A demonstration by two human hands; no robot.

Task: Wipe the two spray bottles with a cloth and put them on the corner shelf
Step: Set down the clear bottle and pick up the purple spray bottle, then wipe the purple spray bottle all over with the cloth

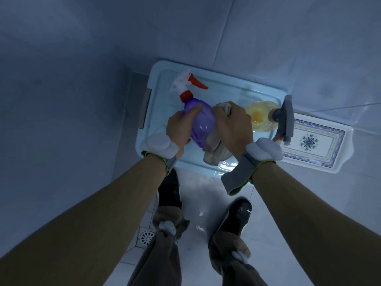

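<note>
A purple spray bottle (201, 122) with a white and orange trigger head lies tilted above the light blue box lid (226, 89). My left hand (181, 126) grips its body from the left. My right hand (231, 124) presses a beige cloth (214, 149) against the bottle's right side; the cloth hangs down under the bottle. A yellow spray bottle (259, 116) with a grey trigger head stands on the lid's right end, just right of my right hand. The white corner shelf (342, 153) with a patterned blue inlay sits on the wall at the right.
Tiled walls close in at the left and behind the box. Below are my two feet in dark shoes on a wet white tiled floor (198, 205), with a round floor drain (147, 237) at the lower left.
</note>
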